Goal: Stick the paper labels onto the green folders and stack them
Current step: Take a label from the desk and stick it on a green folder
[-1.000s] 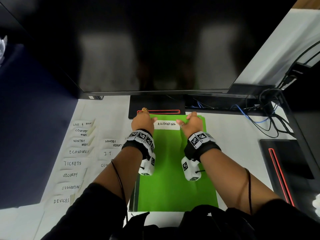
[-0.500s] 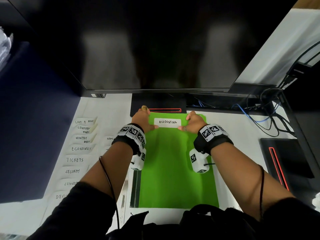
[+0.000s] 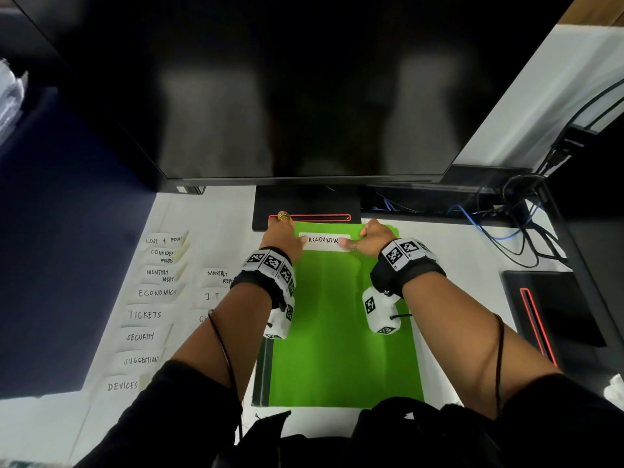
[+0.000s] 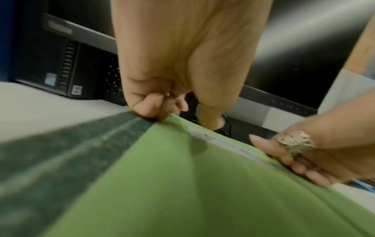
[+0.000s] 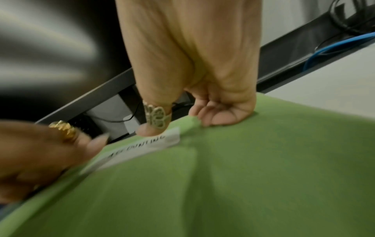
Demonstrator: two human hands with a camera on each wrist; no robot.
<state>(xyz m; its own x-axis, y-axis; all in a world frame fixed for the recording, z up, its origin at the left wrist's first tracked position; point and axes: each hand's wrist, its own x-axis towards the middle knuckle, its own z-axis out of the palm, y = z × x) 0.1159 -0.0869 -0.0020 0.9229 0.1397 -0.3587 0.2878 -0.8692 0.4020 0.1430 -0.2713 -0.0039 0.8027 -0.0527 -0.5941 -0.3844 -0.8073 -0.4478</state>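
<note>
Folder: green folder (image 3: 341,332) lies flat on the white desk (image 3: 216,211), its top edge toward the monitor stand.
Label: white "ACCOUNTING" slip (image 3: 324,242) lies across the folder's top, square to the edge.
Left hand: the left hand (image 3: 285,239) has its thumb (image 4: 210,123) at the slip's left end. The other fingers are clenched against the folder's top corner and grasp nothing I can see.
Right hand: the right hand (image 3: 373,239) presses its ringed thumb (image 5: 149,130) on the slip's right end. Its fingers are curled in and rest on the folder's edge.
Spare labels: other slips (image 3: 157,292) lie in columns left of the folder.
Step, as I judge it: pressing the slip down so it sticks.
Doing it well: keep the knuckles pinning the folder and rub evenly along the slip. Finish on the corners so that none lifts.
Stack: a dark strip (image 3: 261,373) runs along the folder's left side. I cannot tell whether it is another folder.
</note>
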